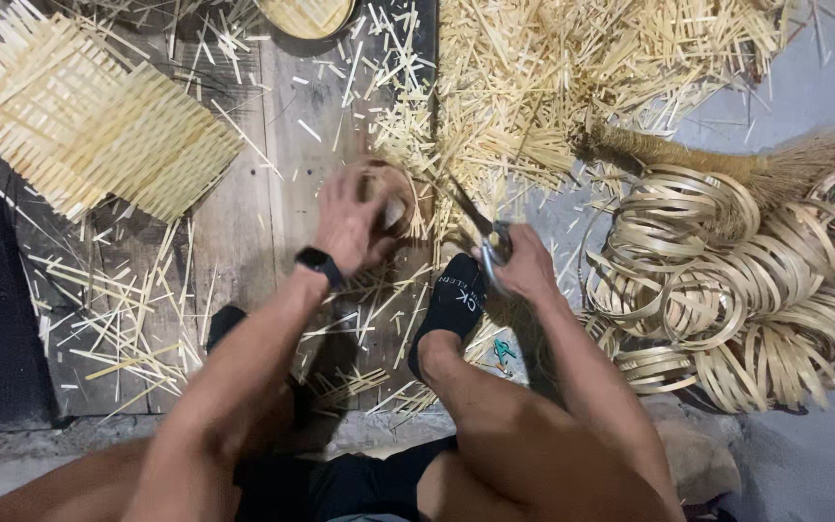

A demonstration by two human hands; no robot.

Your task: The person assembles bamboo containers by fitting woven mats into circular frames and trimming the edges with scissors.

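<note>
My left hand [352, 224] presses down on a small round woven bamboo piece [396, 201] with loose strip ends sticking out of its rim. A dark watch [319, 263] sits on that wrist. My right hand [524, 263] grips a pair of scissors [480, 227], whose blades point up and left toward the woven piece. Just below the two hands rests my foot in a black sock [451, 307]. Both hands work over a wooden board [253, 208] on the floor.
A flat woven bamboo mat [89, 121] lies at the upper left. A heap of cut bamboo strips [553, 72] fills the top middle. At right are several coiled bamboo rings [727, 280] and a broom [727, 164]. Short offcuts litter the board.
</note>
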